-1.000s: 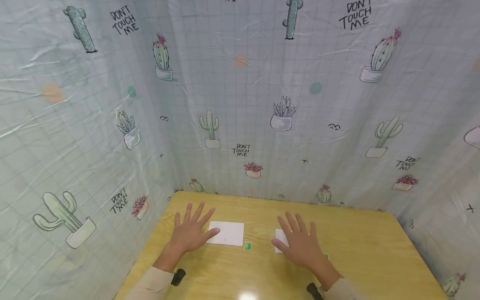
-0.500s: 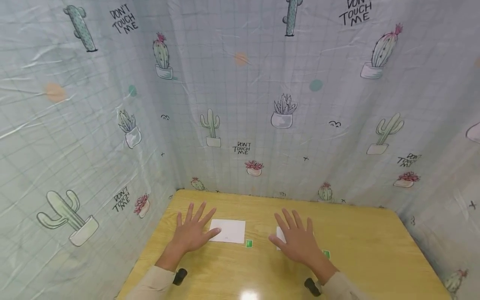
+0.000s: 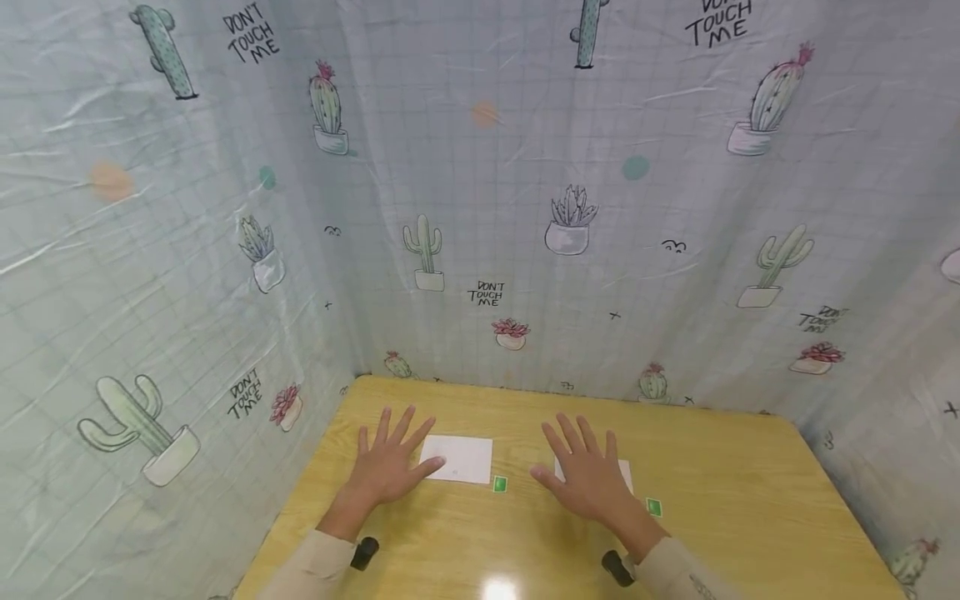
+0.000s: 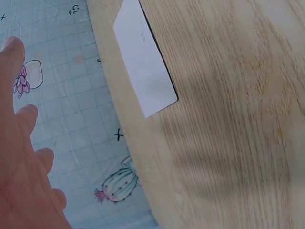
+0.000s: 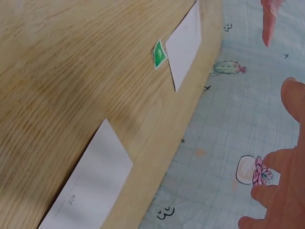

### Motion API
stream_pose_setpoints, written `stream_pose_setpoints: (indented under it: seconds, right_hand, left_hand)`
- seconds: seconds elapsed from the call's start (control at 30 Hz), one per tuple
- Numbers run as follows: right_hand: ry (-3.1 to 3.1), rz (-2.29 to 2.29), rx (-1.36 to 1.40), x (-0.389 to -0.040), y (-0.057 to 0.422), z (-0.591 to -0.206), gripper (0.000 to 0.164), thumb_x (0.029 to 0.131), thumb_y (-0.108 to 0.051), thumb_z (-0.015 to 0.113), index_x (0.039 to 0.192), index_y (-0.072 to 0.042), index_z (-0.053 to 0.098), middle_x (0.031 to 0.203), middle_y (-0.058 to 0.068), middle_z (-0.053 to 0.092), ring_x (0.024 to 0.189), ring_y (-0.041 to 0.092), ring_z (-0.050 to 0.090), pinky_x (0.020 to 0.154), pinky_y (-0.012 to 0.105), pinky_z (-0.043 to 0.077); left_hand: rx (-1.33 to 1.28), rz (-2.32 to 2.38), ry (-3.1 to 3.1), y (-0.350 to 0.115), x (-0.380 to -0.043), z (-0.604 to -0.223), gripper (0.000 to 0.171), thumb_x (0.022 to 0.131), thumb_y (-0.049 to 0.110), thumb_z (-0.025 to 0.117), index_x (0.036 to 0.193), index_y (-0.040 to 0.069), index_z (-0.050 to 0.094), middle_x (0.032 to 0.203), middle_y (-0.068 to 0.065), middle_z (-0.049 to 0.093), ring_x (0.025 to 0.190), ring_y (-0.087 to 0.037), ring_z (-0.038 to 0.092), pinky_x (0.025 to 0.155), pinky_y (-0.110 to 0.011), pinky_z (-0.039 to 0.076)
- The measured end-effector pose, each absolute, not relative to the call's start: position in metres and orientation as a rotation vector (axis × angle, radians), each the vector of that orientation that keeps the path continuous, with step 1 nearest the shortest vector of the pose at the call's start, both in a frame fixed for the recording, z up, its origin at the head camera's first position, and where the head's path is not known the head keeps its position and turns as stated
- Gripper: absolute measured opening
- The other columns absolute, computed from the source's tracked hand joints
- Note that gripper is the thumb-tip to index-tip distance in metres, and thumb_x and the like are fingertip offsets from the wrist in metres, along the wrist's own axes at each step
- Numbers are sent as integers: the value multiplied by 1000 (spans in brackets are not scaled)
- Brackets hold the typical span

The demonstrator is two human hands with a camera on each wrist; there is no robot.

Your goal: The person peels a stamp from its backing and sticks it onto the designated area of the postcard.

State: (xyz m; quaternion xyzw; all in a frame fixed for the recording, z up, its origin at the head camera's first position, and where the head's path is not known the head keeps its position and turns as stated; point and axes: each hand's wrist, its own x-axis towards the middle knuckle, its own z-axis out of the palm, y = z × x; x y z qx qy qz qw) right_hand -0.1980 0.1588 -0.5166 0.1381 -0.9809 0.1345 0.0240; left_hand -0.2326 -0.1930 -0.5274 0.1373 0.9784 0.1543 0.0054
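My left hand [image 3: 384, 472] hovers over the left of the table with fingers spread and straight, its thumb overlapping the edge of a white paper card [image 3: 467, 460] in the head view. Nothing is in it. To the right, my right hand [image 3: 591, 482] is held with spread fingers above a second white card [image 3: 625, 472], hiding most of it in the head view. In the right wrist view that nearer card [image 5: 90, 183] shows faint print, and the right hand [image 5: 286, 186] is apart from it. The left wrist view has the left hand [image 4: 24, 157] clear of its card [image 4: 143, 62].
Small green square stickers lie by the cards, one beside the left card [image 3: 500, 484] and another near the right wrist [image 3: 654, 507]. A wood-grain table [image 3: 720, 467] bears them. Cactus-print curtains [image 3: 480, 192] enclose its back and sides. Dark straps or mounts sit at both wrists.
My right hand has drifted slightly left, so the right edge of its card and the whole green sticker now show. The left hand has barely moved; the head view has shifted a little.
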Motion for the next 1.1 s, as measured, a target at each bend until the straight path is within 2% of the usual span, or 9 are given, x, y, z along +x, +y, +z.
stream_pose_setpoints:
  seconds: [0.43, 0.57, 0.8, 0.97, 1.1]
  right_hand:
    - [-3023, 392, 455, -204, 151, -521, 78, 103, -66, 47, 164, -19, 35, 175, 11, 24, 160, 45, 21, 119, 83, 10]
    - [-3021, 390, 466, -205, 146, -522, 77, 103, -66, 46, 164, -20, 34, 175, 10, 23, 161, 45, 20, 119, 83, 9]
    - [-2921, 410, 487, -212, 145, -539, 75, 101, -62, 55, 162, -22, 38, 173, 10, 30, 158, 45, 27, 116, 85, 13]
    - [-2912, 446, 502, -211, 140, -535, 75, 101, -60, 55, 161, -19, 40, 172, 12, 31, 157, 47, 27, 116, 85, 12]
    - [-2945, 442, 517, -209, 134, -532, 78, 101, -66, 49, 161, -17, 40, 172, 14, 30, 158, 47, 26, 116, 85, 11]
  left_hand:
    - [429, 475, 3093, -189, -233, -540, 76, 97, 72, 51, 162, 36, 35, 176, -6, 19, 162, -48, 6, 120, -83, 6]
    - [430, 473, 3087, -190, -235, -542, 76, 97, 72, 51, 162, 36, 35, 177, -6, 18, 162, -48, 4, 119, -83, 5]
    - [429, 470, 3094, -189, -236, -546, 75, 97, 73, 50, 162, 37, 37, 176, -6, 19, 162, -48, 5, 119, -83, 6]
    - [439, 468, 3125, -187, -236, -547, 75, 97, 74, 50, 161, 37, 39, 176, -6, 21, 162, -48, 8, 119, -83, 7]
    - [432, 447, 3125, -187, -236, -549, 75, 96, 75, 49, 161, 37, 39, 176, -6, 22, 162, -48, 9, 119, -83, 9]
